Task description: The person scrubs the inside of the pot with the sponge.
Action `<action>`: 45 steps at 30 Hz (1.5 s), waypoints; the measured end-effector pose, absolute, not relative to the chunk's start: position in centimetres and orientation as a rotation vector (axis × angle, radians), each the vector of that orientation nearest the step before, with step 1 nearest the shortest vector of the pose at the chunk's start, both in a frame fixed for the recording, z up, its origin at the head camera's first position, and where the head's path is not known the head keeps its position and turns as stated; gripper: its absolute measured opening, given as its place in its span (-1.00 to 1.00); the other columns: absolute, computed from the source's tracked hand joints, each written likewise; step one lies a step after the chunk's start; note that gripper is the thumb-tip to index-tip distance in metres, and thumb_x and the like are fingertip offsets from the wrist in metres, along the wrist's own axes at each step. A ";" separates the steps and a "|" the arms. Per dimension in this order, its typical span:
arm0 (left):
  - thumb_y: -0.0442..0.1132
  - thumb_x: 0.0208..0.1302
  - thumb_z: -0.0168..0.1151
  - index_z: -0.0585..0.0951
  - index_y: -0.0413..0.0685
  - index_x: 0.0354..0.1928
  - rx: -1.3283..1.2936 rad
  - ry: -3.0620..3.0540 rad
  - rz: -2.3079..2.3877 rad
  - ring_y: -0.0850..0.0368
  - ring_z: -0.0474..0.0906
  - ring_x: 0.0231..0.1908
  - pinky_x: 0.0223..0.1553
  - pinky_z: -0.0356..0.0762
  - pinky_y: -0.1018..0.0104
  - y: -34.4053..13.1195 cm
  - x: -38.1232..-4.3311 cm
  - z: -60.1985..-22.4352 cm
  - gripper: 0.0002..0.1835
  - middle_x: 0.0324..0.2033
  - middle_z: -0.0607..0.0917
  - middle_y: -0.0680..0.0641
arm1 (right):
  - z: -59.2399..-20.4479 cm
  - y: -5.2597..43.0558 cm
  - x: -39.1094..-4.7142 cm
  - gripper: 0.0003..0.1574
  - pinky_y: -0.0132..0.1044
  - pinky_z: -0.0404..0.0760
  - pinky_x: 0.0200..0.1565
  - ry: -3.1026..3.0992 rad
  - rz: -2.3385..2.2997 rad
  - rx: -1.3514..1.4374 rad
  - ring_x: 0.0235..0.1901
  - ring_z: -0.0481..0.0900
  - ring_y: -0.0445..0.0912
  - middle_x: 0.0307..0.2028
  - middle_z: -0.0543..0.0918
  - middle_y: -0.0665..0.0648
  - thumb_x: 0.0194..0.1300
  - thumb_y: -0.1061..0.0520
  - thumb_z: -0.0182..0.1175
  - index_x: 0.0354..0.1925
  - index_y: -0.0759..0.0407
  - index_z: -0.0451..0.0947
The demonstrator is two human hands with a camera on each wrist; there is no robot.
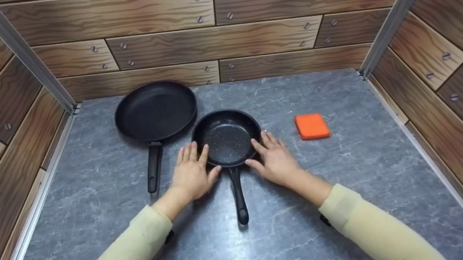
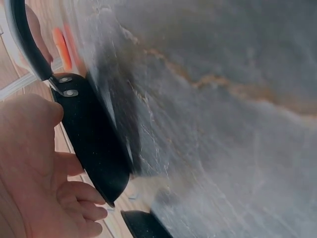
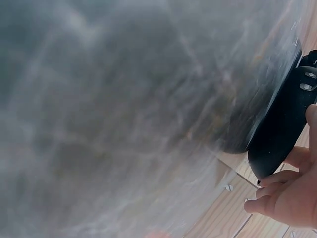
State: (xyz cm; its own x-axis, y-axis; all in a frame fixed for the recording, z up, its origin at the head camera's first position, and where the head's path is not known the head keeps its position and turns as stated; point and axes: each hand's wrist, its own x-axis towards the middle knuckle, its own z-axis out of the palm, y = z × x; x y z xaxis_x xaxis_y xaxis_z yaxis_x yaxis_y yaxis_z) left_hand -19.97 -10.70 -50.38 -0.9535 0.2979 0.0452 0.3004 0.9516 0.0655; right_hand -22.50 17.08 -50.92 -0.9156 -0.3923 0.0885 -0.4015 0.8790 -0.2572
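— Wood-patterned walls [image 1: 164,49] surround a grey marbled worktop [image 1: 79,222]; what lies furthest left on it?

— One large frying pan [image 1: 157,110], then the left hand [image 1: 190,175], fingers spread and not curled, touching the near-left rim of the small frying pan [image 1: 228,142]

— And where exactly is that small frying pan?

— Between the two hands, just ahead of the wrists; its long axis runs near to far, the black handle [image 1: 239,196] pointing towards the person

— What of the right hand [image 1: 278,163]?

— Fingers extended, unclenched, at the near-right rim; neither hand is clearly nearer. Further right, well apart, lies an orange pad [image 1: 312,126]
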 end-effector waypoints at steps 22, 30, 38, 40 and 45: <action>0.34 0.58 -0.01 0.22 -0.21 0.64 -0.405 -2.992 -0.273 -0.42 0.04 0.58 0.60 -0.13 -0.20 -10.5 -18.2 -50.3 -0.10 0.56 0.15 -0.51 | -50.8 16.9 -21.5 -0.03 0.35 0.16 0.50 -3.000 0.431 0.655 0.59 0.08 0.35 0.58 0.14 0.47 0.56 -0.41 0.08 0.60 0.17 0.29; 0.29 0.50 0.19 0.28 -0.24 0.61 -0.334 -2.799 -0.762 -0.39 0.35 0.46 0.46 0.31 -0.23 -8.6 -14.9 -48.7 -0.07 0.48 0.39 -0.42 | -50.9 17.1 -21.5 -0.02 0.34 0.15 0.50 -3.020 0.401 0.636 0.59 0.07 0.34 0.58 0.14 0.45 0.57 -0.44 0.04 0.61 0.13 0.27; 0.20 0.40 0.38 0.40 -0.37 0.51 -0.219 -2.624 -1.281 -0.15 0.77 -0.17 0.01 0.71 -0.07 -7.3 -12.0 -49.0 -0.09 -0.24 0.80 -0.24 | -50.7 17.0 -21.6 -0.02 0.35 0.15 0.50 -3.033 0.376 0.629 0.60 0.04 0.33 0.59 0.13 0.44 0.57 -0.46 0.01 0.62 0.12 0.26; 0.16 0.40 0.41 0.40 -0.40 0.49 -0.186 -2.604 -1.415 -0.18 0.77 0.00 0.09 0.70 -0.07 -7.0 -11.7 -49.3 -0.09 -0.06 0.80 -0.29 | -50.7 17.0 -21.6 -0.02 0.34 0.16 0.50 -3.034 0.375 0.628 0.60 0.04 0.32 0.59 0.13 0.44 0.57 -0.45 0.01 0.62 0.12 0.26; 0.10 0.41 0.43 0.30 -0.44 0.54 -0.098 -2.574 -1.767 -0.09 0.78 0.01 0.07 0.72 0.01 -6.3 -11.3 -49.9 -0.06 -0.02 0.80 -0.27 | -50.5 17.2 -21.5 -0.04 0.36 0.17 0.49 -3.028 0.404 0.639 0.59 0.07 0.33 0.58 0.15 0.44 0.57 -0.44 0.03 0.62 0.11 0.27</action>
State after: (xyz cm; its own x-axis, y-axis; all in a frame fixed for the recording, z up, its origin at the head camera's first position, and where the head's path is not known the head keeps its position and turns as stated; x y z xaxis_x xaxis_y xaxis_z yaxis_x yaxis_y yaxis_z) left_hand -11.29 -6.32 -49.91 -0.9979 0.0416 0.0502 0.0618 0.3584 0.9315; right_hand -21.49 17.22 -50.54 -0.9160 -0.3945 0.0732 -0.3999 0.8826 -0.2469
